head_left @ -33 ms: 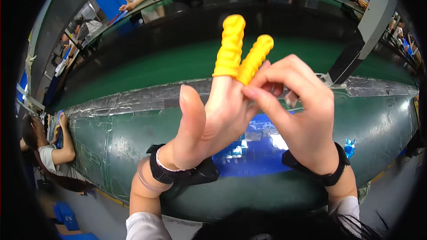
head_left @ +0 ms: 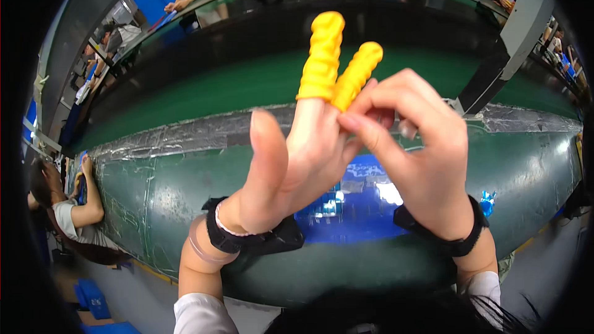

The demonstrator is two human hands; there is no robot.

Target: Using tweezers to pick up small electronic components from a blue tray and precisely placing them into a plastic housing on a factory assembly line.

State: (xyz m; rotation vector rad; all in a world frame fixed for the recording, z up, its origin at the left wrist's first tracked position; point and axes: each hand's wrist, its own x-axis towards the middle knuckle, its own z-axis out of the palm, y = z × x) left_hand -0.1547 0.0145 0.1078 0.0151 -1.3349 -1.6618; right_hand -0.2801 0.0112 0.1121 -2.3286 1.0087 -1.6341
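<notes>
My left hand [head_left: 291, 167] is raised with its thumb apart and two fingers stretched up. A ribbed yellow finger cot [head_left: 320, 59] covers one of these fingers. The finger beside it wears a second yellow finger cot [head_left: 357, 75], narrower in view and leaning right. With thumb and forefinger, my right hand [head_left: 421, 142] pinches the lower edge of this second cot. The left hand's remaining fingers are mostly hidden. Black bands circle both wrists.
Beneath my hands a blue sheet [head_left: 352, 229] lies on the green work surface [head_left: 167, 192]. A crumpled shiny blue wrapper [head_left: 487, 203] is right of my right wrist. Behind a taped ledge [head_left: 185, 135] runs a green belt [head_left: 235, 99]. A metal post [head_left: 504, 49] stands right; other people sit around.
Both hands have shifted very slightly, the yellow finger cots now a little higher in view. The right hand's pinch on the second cot stays the same.
</notes>
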